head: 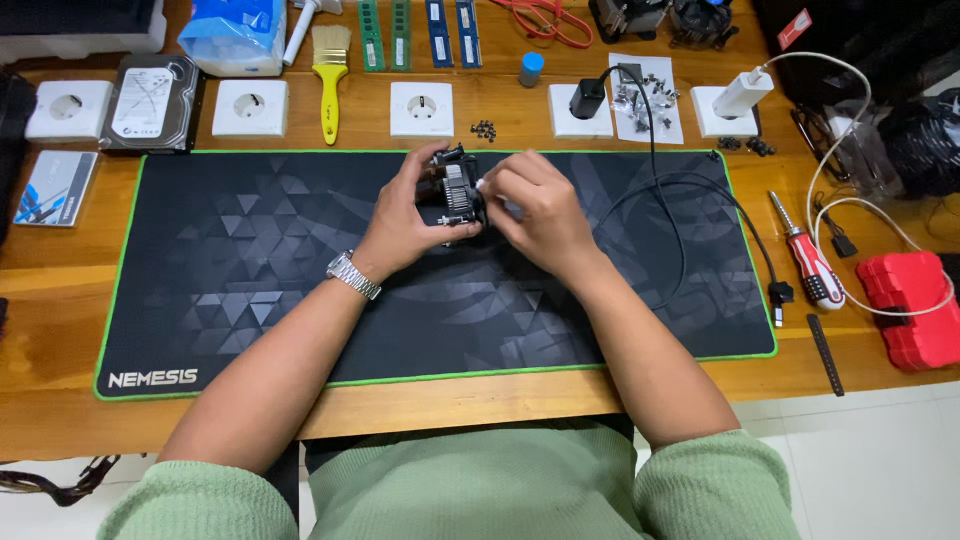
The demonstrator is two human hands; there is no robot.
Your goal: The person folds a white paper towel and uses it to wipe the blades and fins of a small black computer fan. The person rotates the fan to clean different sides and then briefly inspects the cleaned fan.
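Observation:
Over the middle of a black desk mat with a green edge (250,300), both my hands hold a small black and silver cooler with metal fins (457,188). My left hand (405,215), with a metal watch on its wrist, grips the part from the left side. My right hand (530,210) closes over its right side, fingers curled against it. Most of the part is hidden between my fingers.
On the wooden desk (60,290) lie a hard drive (150,100), white wall sockets (421,108), a yellow brush (329,75), memory sticks (420,30), loose screws (484,129), a red-handled screwdriver (810,262), a red case (915,305) and black and white cables (670,200).

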